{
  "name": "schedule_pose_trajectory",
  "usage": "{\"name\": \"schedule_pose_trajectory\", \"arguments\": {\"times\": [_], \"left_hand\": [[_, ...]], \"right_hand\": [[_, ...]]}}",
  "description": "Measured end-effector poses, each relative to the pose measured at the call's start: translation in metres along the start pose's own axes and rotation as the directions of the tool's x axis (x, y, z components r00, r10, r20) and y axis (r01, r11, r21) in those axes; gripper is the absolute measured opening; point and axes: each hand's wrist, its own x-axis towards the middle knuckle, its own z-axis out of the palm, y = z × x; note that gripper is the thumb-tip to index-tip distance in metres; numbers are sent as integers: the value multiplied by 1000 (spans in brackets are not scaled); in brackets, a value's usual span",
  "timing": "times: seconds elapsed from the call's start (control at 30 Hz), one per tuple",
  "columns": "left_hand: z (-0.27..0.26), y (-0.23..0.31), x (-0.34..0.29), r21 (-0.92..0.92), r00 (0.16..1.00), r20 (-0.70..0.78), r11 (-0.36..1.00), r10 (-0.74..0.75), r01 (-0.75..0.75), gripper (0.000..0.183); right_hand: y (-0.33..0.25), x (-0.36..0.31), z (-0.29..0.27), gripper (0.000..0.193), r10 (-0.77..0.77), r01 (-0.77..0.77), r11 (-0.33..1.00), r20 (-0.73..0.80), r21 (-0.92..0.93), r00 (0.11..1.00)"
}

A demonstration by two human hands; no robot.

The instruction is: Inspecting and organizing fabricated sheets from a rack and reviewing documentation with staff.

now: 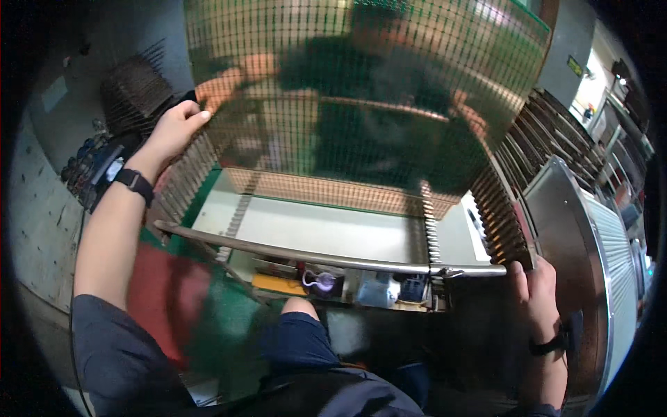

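A slotted metal rack [326, 258] stands in front of me, with toothed rails along both sides and a bar across its near side. Upright in it is a large, shiny green panel [375, 132] with a fine grid, like a circuit board panel; it mirrors a person. The lower edges of further panels show coppery behind it. My left hand [182, 125] is closed around the top of the left toothed rail, close to the panel's left edge; its fingertips are partly hidden. At the near right corner, my right hand [533, 288] grips the rack's end, thumb on top.
Below the front bar, a tray [351, 285] holds a purple object, a blue-white packet and a yellow item. Metal-framed ribbed panels [604, 257] stand close on the right, with more slotted racks [552, 135] behind. Another dark rack [135, 90] leans at the far left.
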Motion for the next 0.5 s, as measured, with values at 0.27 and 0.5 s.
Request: {"name": "schedule_pose_trajectory", "arguments": {"times": [0.27,0.5], "left_hand": [[-46,30,5,-188,805,-576,935,143,-301,39],[-85,186,32,484,450,-535,696,715,-531,57]], "right_hand": [[13,4,12,32,-175,176,984,-84,1,981],[18,5,12,39,-180,184,981,-61,57,982]]}}
